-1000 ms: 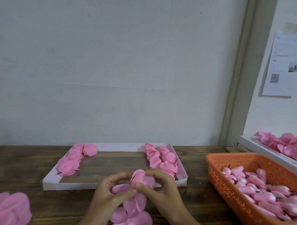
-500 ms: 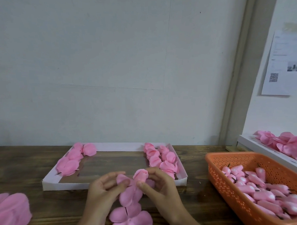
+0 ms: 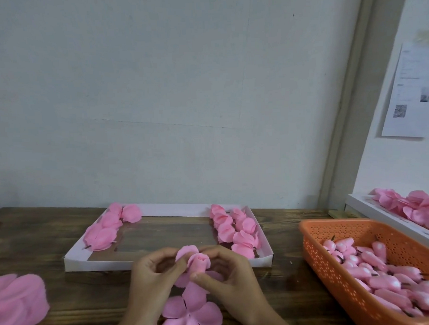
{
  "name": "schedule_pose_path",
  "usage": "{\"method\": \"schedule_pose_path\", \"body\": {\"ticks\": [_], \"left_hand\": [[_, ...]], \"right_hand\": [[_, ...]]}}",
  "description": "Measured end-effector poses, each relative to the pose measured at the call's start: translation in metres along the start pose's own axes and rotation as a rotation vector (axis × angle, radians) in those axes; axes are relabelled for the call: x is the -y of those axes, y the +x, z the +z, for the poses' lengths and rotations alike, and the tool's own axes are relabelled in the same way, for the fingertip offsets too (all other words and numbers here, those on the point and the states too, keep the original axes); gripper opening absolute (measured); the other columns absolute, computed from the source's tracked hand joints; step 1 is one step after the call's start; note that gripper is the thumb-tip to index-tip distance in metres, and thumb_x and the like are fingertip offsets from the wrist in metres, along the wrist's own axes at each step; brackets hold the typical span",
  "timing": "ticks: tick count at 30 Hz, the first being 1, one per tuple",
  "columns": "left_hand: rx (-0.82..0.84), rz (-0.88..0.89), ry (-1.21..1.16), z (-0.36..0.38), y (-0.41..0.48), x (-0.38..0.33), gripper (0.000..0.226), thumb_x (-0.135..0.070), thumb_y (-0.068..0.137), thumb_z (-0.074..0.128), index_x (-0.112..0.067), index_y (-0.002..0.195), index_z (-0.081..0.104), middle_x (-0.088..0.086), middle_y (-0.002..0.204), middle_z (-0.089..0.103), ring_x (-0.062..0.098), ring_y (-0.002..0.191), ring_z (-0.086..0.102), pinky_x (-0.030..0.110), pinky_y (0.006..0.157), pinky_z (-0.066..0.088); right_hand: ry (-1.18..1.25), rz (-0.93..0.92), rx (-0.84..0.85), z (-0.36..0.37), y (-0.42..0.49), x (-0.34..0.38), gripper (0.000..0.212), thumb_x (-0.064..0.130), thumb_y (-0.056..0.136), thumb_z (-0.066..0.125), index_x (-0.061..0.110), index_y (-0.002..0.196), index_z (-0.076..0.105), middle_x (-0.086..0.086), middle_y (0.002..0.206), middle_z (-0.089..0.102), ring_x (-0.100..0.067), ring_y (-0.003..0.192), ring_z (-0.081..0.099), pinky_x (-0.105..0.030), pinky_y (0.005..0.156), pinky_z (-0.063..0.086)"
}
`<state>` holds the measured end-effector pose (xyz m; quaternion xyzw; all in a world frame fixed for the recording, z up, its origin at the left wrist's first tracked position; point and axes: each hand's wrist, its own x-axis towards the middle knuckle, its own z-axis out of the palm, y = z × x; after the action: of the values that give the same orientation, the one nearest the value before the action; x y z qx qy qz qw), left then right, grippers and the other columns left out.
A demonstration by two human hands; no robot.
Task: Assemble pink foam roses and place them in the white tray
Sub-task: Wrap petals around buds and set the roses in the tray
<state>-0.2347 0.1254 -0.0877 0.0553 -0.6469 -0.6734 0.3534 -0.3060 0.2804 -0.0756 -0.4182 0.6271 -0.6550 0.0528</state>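
A half-built pink foam rose (image 3: 197,261) is held just in front of the white tray (image 3: 97,262), above the wooden table. My left hand (image 3: 152,278) pinches a petal against the bud from the left. My right hand (image 3: 228,274) grips the bud from the right, thumb low in front. Loose petals hang beneath the bud. A flat pink petal piece (image 3: 190,315) lies on the table under my hands. Inside the tray, finished roses (image 3: 236,229) fill the right end and more roses (image 3: 105,229) sit at the left end.
An orange basket (image 3: 331,280) full of pink buds with dark stems stands at the right. A stack of pink petal pieces (image 3: 17,306) lies at the left edge. A second white tray (image 3: 373,210) holding petals sits at the far right. A paper sheet (image 3: 412,92) hangs on the wall.
My hands have folded another petal up around the bud, so the rose looks fuller. The hanging petals have risen closer to the bud.
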Motion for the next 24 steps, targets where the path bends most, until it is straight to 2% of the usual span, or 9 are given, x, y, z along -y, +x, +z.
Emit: {"method": "schedule_pose_path", "body": {"ticks": [3,7,10,15,18,24], "left_hand": [[0.031,0.013,-0.006,0.001,-0.001,0.0,0.018,-0.025,0.069,0.084,-0.014,0.082,0.085,0.012,0.083,0.08,0.016,0.077,0.076,0.021,0.066,0.057],[0.098,0.09,0.019,0.003,-0.002,-0.003,0.01,-0.013,0.078,0.08,-0.009,0.086,0.085,0.015,0.09,0.08,0.027,0.089,0.078,0.029,0.077,0.061],[0.168,0.151,0.043,0.005,-0.004,-0.009,0.013,-0.012,0.078,0.083,-0.014,0.09,0.086,0.013,0.093,0.078,0.026,0.086,0.078,0.027,0.072,0.061],[0.234,0.229,0.109,0.003,-0.003,-0.008,0.015,-0.01,0.08,0.088,-0.015,0.094,0.086,0.014,0.098,0.075,0.031,0.091,0.077,0.033,0.081,0.063],[0.221,0.23,0.135,0.003,-0.003,-0.006,0.011,-0.01,0.081,0.086,-0.014,0.092,0.086,0.013,0.096,0.074,0.027,0.089,0.077,0.028,0.079,0.061],[0.137,0.114,0.079,0.002,0.001,-0.002,0.013,-0.015,0.075,0.083,-0.011,0.087,0.085,0.015,0.089,0.069,0.021,0.08,0.072,0.023,0.07,0.056]], "right_hand": [[0.001,0.035,-0.039,0.0,-0.001,-0.003,0.016,0.015,0.081,0.086,0.02,0.093,0.076,-0.008,0.097,0.08,-0.031,0.097,0.076,-0.051,0.086,0.061],[0.005,0.018,-0.094,-0.002,0.001,-0.007,0.017,0.015,0.078,0.089,0.015,0.086,0.073,-0.007,0.093,0.081,-0.024,0.091,0.078,-0.033,0.076,0.06],[-0.041,-0.014,-0.134,-0.003,0.001,-0.01,0.018,0.019,0.079,0.089,0.017,0.086,0.071,-0.003,0.09,0.081,-0.022,0.087,0.079,-0.034,0.073,0.062],[-0.155,-0.081,-0.181,-0.005,0.001,-0.008,0.034,0.024,0.078,0.092,0.022,0.1,0.066,0.006,0.089,0.079,-0.014,0.084,0.077,-0.026,0.069,0.062],[-0.234,-0.107,-0.159,-0.004,-0.001,-0.006,0.023,0.024,0.081,0.087,0.029,0.097,0.072,0.012,0.087,0.078,-0.011,0.082,0.076,-0.027,0.066,0.063],[-0.147,-0.043,-0.067,-0.004,-0.001,0.001,0.027,0.017,0.086,0.084,0.036,0.103,0.077,0.009,0.096,0.08,-0.013,0.09,0.077,-0.032,0.078,0.063]]}}
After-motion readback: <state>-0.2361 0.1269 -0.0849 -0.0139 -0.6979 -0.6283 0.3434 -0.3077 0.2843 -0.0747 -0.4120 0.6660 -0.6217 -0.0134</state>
